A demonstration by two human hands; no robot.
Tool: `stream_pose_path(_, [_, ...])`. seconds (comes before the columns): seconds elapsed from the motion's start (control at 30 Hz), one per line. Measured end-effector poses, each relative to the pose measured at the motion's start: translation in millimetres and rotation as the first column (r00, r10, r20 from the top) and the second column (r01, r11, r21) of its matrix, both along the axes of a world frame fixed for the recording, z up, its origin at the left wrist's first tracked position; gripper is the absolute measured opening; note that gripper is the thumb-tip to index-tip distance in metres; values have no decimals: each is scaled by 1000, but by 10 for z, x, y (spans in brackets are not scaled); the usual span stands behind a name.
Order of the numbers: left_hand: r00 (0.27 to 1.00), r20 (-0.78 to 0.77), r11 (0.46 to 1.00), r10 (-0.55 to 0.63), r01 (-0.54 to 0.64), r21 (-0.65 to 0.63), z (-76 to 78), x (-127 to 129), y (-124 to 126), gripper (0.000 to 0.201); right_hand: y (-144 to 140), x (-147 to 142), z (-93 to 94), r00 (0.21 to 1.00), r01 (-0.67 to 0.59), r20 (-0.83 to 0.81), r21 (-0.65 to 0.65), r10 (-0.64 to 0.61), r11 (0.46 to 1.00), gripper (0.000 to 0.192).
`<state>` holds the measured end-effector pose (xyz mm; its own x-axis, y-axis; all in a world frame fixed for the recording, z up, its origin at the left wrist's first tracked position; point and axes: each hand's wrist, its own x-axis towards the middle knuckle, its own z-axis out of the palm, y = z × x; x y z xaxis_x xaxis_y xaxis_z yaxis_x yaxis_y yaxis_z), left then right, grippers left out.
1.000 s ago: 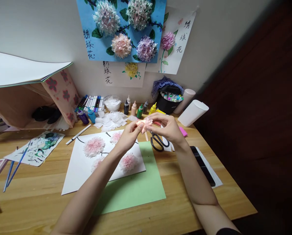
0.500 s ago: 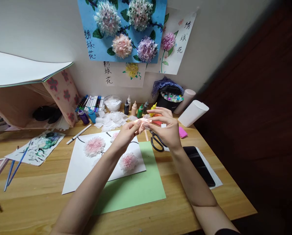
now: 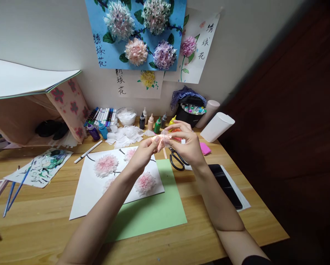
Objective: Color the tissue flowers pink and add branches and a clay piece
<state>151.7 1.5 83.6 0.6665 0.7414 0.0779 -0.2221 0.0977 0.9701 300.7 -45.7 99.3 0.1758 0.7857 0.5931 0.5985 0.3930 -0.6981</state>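
Note:
My left hand (image 3: pixel 143 154) and my right hand (image 3: pixel 185 145) are raised together above the desk, both pinching a small pink tissue flower (image 3: pixel 162 139) between their fingertips. Below them lies a white sheet (image 3: pixel 87 187) with three pink tissue flowers (image 3: pixel 106 165) glued on, and a green paper sheet (image 3: pixel 154 213) partly under it. Black-handled scissors (image 3: pixel 177 160) lie on the desk just under my right hand.
White tissue scraps (image 3: pixel 125 135), small paint bottles (image 3: pixel 154 123), a row of markers (image 3: pixel 102 116) and a black marker case (image 3: pixel 191 110) line the back. A white paper roll (image 3: pixel 217 127), a black phone (image 3: pixel 225 186), a paint palette sheet (image 3: pixel 42 165) and blue brushes (image 3: pixel 14 189) lie around.
My right hand's fingers have shifted over the pink tissue flower, working at it; both hands stay nearly in place above the scissors.

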Motion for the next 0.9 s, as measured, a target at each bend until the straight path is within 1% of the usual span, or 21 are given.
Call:
stream_pose_path(0.07, [1000, 2, 999, -2, 2, -35, 20, 24, -37, 44, 14, 33, -19, 995, -45, -92, -1, 45, 999, 7])
stream_pose_path(0.13, [1000, -18, 998, 4, -6, -58, 27, 40, -67, 43, 42, 74, -43, 971, -113, -214, -27, 105, 993, 12])
stream_pose_path(0.2, [999, -43, 997, 15, -19, -73, 11, 46, -74, 43, 77, 140, -62, 938, -137, -327, -44, 115, 990, 16])
stream_pose_path(0.23, [998, -56, 996, 25, -29, -78, -3, 43, -67, 43, 93, 189, -65, 918, -118, -385, -42, 93, 992, 17])
stream_pose_path(0.3, [995, -82, 996, 48, -54, -73, -35, 32, -30, 43, 108, 319, -49, 862, -34, -507, -22, 18, 999, 20])
stream_pose_path(0.37, [990, -112, 995, 90, -94, -27, -65, 19, 24, 44, 91, 471, -8, 791, 54, -610, -5, -46, 999, 23])
stream_pose_path(0.43, [979, -153, 989, 134, -123, 80, -106, 21, 77, 43, 51, 588, 42, 785, 72, -615, -27, -73, 997, 24])
stream_pose_path(0.47, [972, -180, 981, 152, -126, 147, -138, 32, 96, 42, 29, 619, 63, 797, 61, -599, -48, -77, 997, 24])
stream_pose_path(0.53, [948, -274, 962, 163, -91, 256, -238, 76, 110, 38, -7, 612, 89, 835, 16, -546, -97, -67, 995, 27])
stream_pose_path(0.57, [926, -340, 957, 165, -67, 281, -305, 108, 105, 36, -19, 579, 96, 856, -11, -514, -124, -55, 992, 28])
stream_pose_path(0.63, [854, -498, 959, 153, -7, 284, -452, 180, 74, 32, -33, 485, 99, 889, -71, -458, -179, -19, 981, 27])
stream_pose_path(0.7, [811, -559, 955, 174, 1, 298, -573, 247, 32, 28, -42, 392, 102, 904, -130, -426, -228, 21, 965, 27])
stream_pose_path(0.73, [800, -564, 951, 207, -30, 307, -610, 272, 13, 29, -48, 356, 106, 907, -160, -420, -246, 43, 956, 27])
stream_pose_path(0.8, [805, -525, 948, 276, -139, 285, -617, 301, -10, 34, -61, 305, 116, 909, -213, -408, -280, 85, 936, 29])
stream_pose_path(0.83, [822, -488, 951, 292, -198, 236, -590, 303, -13, 36, -66, 285, 121, 910, -235, -401, -299, 102, 925, 29])
stream_pose_path(0.87, [858, -433, 961, 275, -232, 151, -545, 298, -14, 37, -70, 266, 122, 913, -255, -389, -319, 119, 913, 30])
stream_pose_path(0.9, [907, -356, 973, 226, -226, 41, -487, 288, -12, 40, -72, 245, 119, 920, -268, -368, -334, 137, 904, 30])
